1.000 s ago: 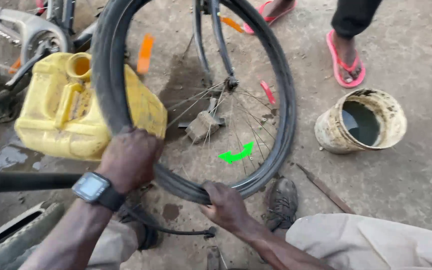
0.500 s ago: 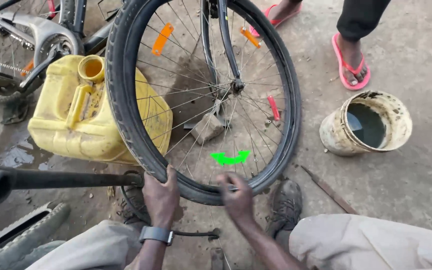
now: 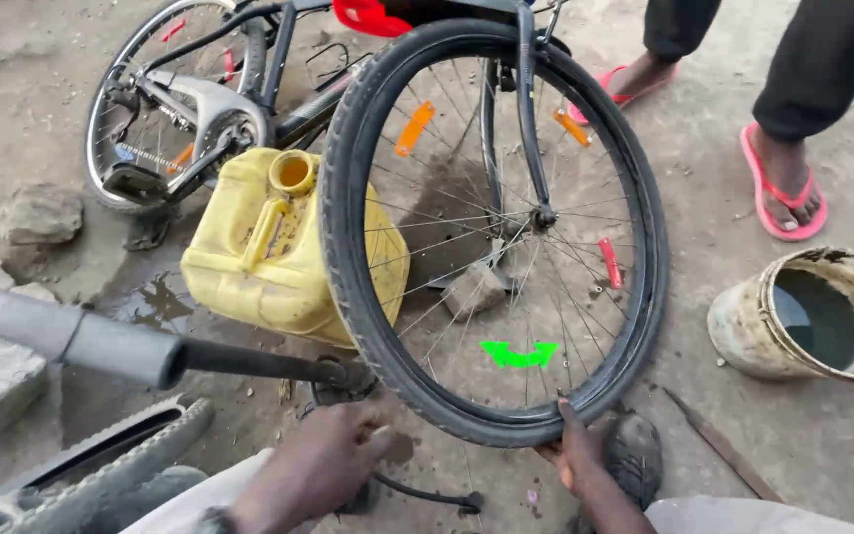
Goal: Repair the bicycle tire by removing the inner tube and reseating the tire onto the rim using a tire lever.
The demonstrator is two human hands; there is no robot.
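- My right hand (image 3: 577, 453) grips the bicycle wheel (image 3: 491, 232) at its bottom tyre edge, as before.
- My left hand (image 3: 320, 467) has slid off the tyre, fingers loosely curled by the pump (image 3: 249, 361).
- Wheel stands upright beside the yellow jerrycan (image 3: 269, 252).

The left hand (image 3: 323, 450) has dropped off the tyre (image 3: 368, 297) while the right hand (image 3: 575, 450) grips its bottom.
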